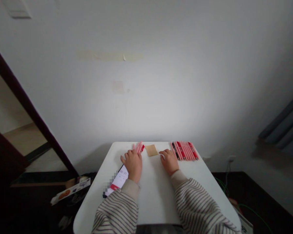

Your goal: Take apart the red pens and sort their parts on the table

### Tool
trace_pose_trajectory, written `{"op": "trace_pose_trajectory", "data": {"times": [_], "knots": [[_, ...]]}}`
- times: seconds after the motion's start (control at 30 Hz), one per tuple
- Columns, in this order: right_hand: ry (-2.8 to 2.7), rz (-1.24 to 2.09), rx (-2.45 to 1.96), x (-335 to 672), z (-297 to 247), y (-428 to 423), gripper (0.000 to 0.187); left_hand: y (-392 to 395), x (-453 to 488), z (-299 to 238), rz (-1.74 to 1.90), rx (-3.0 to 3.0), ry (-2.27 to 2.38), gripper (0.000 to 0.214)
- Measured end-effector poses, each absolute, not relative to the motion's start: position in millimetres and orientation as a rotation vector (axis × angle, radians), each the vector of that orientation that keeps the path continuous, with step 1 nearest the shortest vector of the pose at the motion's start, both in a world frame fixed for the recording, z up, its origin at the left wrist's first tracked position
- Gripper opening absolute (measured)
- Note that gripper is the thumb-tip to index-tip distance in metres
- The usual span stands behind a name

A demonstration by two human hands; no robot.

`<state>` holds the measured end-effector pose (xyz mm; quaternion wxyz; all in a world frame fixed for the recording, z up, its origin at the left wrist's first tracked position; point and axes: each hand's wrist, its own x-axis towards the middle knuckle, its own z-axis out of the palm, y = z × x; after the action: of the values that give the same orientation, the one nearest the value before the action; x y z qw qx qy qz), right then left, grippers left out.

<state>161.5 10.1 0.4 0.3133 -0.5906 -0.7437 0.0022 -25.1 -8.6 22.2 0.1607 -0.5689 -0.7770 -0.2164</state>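
Note:
My left hand [132,163] rests on the white table [151,191] with its fingers curled over a small bunch of pink pens [139,147] at the far left. My right hand [169,161] lies flat on the table, fingers stretched out, beside a row of several pink and red pens [185,150] at the far right. A small brown card [151,150] lies between the two hands. A phone [117,182] sits under and beside my left wrist. Both arms wear striped sleeves.
The table stands against a plain white wall. A dark doorway [21,107] opens on the left, a printed box [70,190] lies on the dark floor below it. Green cables [236,203] and a grey curtain [283,126] are on the right.

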Motion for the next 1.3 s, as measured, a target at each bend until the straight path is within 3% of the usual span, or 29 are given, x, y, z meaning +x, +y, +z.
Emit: {"op": "trace_pose_trajectory", "data": {"times": [0.83, 1.17, 1.3], "knots": [[-1.892, 0.021, -1.460, 163.1, -9.0, 13.8, 0.023, -6.7, -25.7, 21.0, -0.694, -1.698, -2.168, 0.029], [-1.839, 0.046, -1.385, 166.8, -14.2, 18.0, 0.025, 2.0, -25.0, 13.0, -0.927, -1.735, -2.082, 0.031], [-1.821, 0.066, -1.286, 172.4, -16.4, 20.4, 0.028, 3.0, -19.7, 10.4, -1.006, -1.943, -1.963, 0.020]]}}
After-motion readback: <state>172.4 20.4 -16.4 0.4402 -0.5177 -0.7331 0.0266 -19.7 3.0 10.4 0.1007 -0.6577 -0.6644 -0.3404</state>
